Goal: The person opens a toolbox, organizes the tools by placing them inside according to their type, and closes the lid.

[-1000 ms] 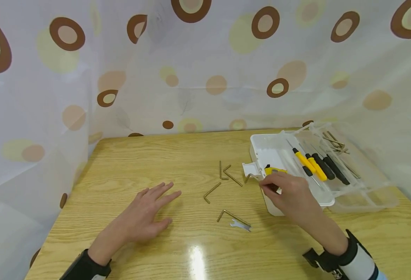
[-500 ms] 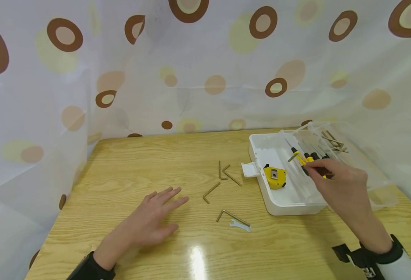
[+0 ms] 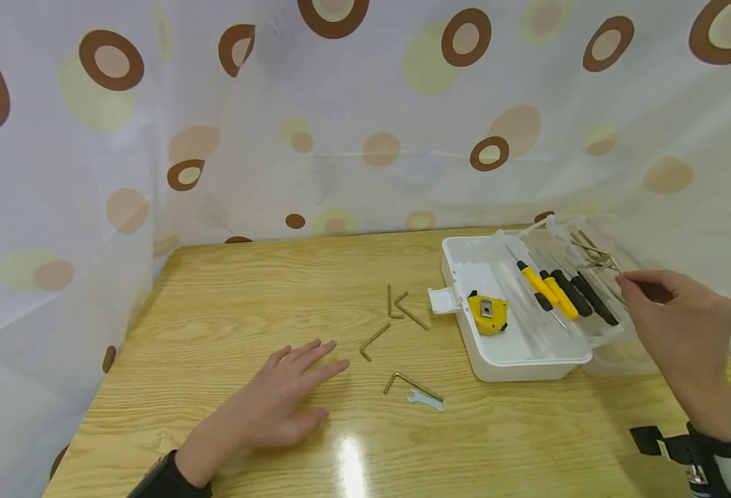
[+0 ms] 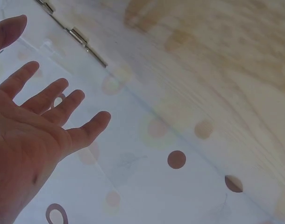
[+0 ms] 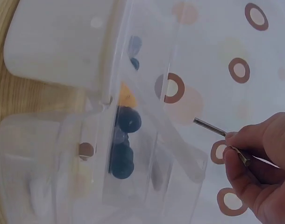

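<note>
My right hand (image 3: pixel 682 318) is above the open clear lid (image 3: pixel 620 361) of a white toolbox (image 3: pixel 521 372). Its thumb and fingers pinch a bent hex key (image 5: pixel 210 127), whose end sticks out in the right wrist view. More hex keys (image 3: pixel 589 243) lie in the far part of the lid, just beyond the fingertips. My left hand (image 3: pixel 272 411), fingers spread and holding nothing, hovers over or rests on the table; which one I cannot tell. To its right lie several hex keys (image 3: pixel 375 340) and a small open-ended spanner (image 3: pixel 426 400), partly touching one key.
A yellow tape measure (image 3: pixel 487 315) sits inside the white box. Beside it lies a row of screwdrivers (image 3: pixel 536 282) with yellow or black handles. The box's white latch flap (image 3: pixel 444 301) sticks out leftward. A patterned curtain (image 3: pixel 340 187) stands behind the wooden table (image 3: pixel 265 290).
My right hand has carried the hex key from beside the box's left edge, across it, to over the lid on the right. My left hand has drifted slightly right.
</note>
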Available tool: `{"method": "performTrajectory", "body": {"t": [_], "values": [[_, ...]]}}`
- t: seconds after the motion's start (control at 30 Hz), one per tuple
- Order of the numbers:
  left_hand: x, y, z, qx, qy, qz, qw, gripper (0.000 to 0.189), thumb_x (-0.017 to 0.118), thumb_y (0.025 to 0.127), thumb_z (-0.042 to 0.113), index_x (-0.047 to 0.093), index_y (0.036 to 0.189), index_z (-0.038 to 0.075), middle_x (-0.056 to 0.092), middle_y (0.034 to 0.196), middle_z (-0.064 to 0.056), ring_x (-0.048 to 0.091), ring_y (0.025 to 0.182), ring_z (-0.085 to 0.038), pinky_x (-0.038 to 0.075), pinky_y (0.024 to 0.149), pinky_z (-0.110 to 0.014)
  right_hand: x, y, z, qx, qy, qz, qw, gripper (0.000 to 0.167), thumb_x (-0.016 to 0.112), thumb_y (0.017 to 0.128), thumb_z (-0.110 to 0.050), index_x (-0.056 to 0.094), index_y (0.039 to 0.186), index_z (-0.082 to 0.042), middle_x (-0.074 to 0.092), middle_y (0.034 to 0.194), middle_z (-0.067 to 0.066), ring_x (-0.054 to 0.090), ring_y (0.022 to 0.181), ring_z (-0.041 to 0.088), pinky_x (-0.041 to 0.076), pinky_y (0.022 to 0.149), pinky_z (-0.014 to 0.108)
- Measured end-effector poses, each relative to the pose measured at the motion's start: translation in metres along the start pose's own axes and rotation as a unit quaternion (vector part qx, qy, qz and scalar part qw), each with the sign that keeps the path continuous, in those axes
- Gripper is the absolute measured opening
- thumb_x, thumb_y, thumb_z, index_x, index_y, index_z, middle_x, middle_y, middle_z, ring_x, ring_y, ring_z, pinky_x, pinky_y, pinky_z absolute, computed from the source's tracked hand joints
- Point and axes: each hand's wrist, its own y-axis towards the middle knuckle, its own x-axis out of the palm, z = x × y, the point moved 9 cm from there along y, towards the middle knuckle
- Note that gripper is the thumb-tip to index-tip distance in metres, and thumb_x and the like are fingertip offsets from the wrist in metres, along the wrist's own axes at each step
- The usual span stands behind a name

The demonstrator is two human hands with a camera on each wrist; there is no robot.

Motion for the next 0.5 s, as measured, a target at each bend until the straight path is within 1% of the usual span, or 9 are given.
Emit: {"method": "performTrajectory", "body": {"t": [0.1, 0.2, 0.23, 0.33, 0.43, 0.47, 0.5], "values": [[0.000, 0.000, 0.001, 0.001, 0.004, 0.000, 1.0000, 0.069, 0.075, 0.090, 0.034, 0.050, 0.153, 0.021, 0.045, 0.160, -0.014, 0.048, 0.144, -0.039, 0.045, 0.105, -0.067, 0.000, 0.002, 0.014, 0.027, -0.011, -0.001, 0.9996, 0.018, 0.075, 0.087, -0.002, 0.075, 0.094, 0.014, 0.071, 0.083, 0.035, 0.028, 0.073, -0.042, 0.024, 0.071, -0.007], [0.000, 0.000, 0.001, -0.002, 0.006, -0.005, 1.0000, 0.069, 0.074, 0.090, 0.034, 0.049, 0.153, 0.021, 0.044, 0.161, -0.014, 0.047, 0.145, -0.038, 0.044, 0.105, -0.067, 0.003, 0.001, 0.026, 0.060, -0.030, -0.016, 0.9976, 0.019, 0.074, 0.089, -0.005, 0.076, 0.094, 0.013, 0.071, 0.083, 0.035, 0.026, 0.069, -0.040, 0.024, 0.067, -0.005], [0.000, 0.000, 0.001, -0.004, 0.006, -0.006, 1.0000, 0.069, 0.074, 0.090, 0.034, 0.049, 0.153, 0.021, 0.044, 0.161, -0.014, 0.047, 0.145, -0.038, 0.044, 0.105, -0.066, 0.005, 0.001, 0.030, 0.072, -0.034, -0.025, 0.9965, 0.020, 0.073, 0.089, -0.006, 0.075, 0.095, 0.013, 0.071, 0.084, 0.035, 0.025, 0.068, -0.040, 0.028, 0.070, -0.002], [0.000, -0.001, 0.000, -0.006, 0.005, -0.008, 0.9999, 0.068, 0.073, 0.091, 0.034, 0.049, 0.153, 0.021, 0.043, 0.161, -0.014, 0.047, 0.145, -0.038, 0.044, 0.106, -0.066, 0.011, -0.002, 0.041, 0.099, -0.040, -0.044, 0.9933, 0.020, 0.072, 0.091, -0.007, 0.075, 0.096, 0.012, 0.071, 0.087, 0.036, 0.024, 0.064, -0.038, 0.030, 0.067, 0.001], [0.000, -0.001, 0.000, -0.005, 0.007, -0.005, 0.9999, 0.068, 0.074, 0.090, 0.034, 0.049, 0.153, 0.021, 0.043, 0.161, -0.014, 0.047, 0.145, -0.037, 0.044, 0.106, -0.065, 0.017, -0.005, 0.048, 0.112, -0.043, -0.056, 0.9911, 0.021, 0.071, 0.092, -0.007, 0.074, 0.098, 0.012, 0.071, 0.089, 0.036, 0.024, 0.063, -0.036, 0.031, 0.067, 0.003], [0.000, -0.001, 0.000, -0.005, 0.007, -0.004, 1.0000, 0.068, 0.074, 0.090, 0.034, 0.049, 0.153, 0.021, 0.044, 0.161, -0.014, 0.047, 0.145, -0.038, 0.044, 0.106, -0.065, 0.018, -0.005, 0.050, 0.111, -0.044, -0.057, 0.9913, 0.021, 0.071, 0.092, -0.007, 0.074, 0.098, 0.012, 0.071, 0.089, 0.036, 0.025, 0.063, -0.036, 0.025, 0.061, 0.000], [0.000, -0.001, 0.000, -0.004, 0.008, -0.003, 1.0000, 0.068, 0.074, 0.090, 0.034, 0.050, 0.153, 0.021, 0.044, 0.161, -0.014, 0.047, 0.145, -0.037, 0.044, 0.106, -0.065, 0.020, -0.005, 0.051, 0.110, -0.044, -0.059, 0.9911, 0.021, 0.072, 0.092, -0.007, 0.074, 0.098, 0.012, 0.071, 0.089, 0.036, 0.024, 0.063, -0.036, 0.025, 0.060, -0.001]]}}
